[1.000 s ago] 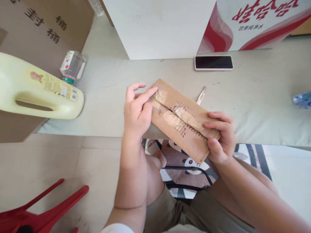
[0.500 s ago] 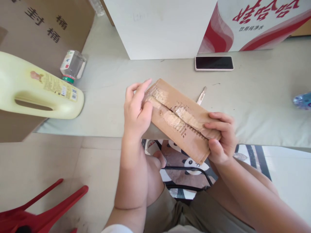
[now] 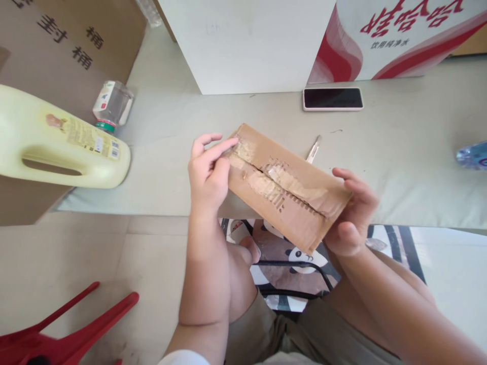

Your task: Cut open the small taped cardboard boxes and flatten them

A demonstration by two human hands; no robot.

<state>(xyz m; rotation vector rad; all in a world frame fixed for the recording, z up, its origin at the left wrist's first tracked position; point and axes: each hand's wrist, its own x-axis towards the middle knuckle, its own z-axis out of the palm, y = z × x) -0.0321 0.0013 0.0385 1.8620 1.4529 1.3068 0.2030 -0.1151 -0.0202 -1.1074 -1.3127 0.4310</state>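
Note:
A worn brown cardboard box (image 3: 281,213) is held tilted above the front edge of the covered surface. Its upper face has a seam along the middle, with torn paper and exposed corrugation on both sides. My left hand (image 3: 209,175) is closed on the box's left end, thumb and index finger on the upper face. My right hand (image 3: 353,215) is at the right end with its fingers spread and its thumb lifted off the face. Whether its palm touches the box is hidden. Just behind the box lies a slim box cutter (image 3: 314,150), partly covered by it.
A phone (image 3: 333,99) lies before a white box (image 3: 258,45) and a red-and-white carton (image 3: 365,45). At left are a pale yellow jug (image 3: 91,167), a clear bottle (image 3: 116,104) and a large carton (image 3: 76,25). A red plastic piece (image 3: 91,324) stands on the floor.
My right hand has loosened: its thumb and fingers have come off the box's upper face and moved right. My left hand and the box have shifted slightly left.

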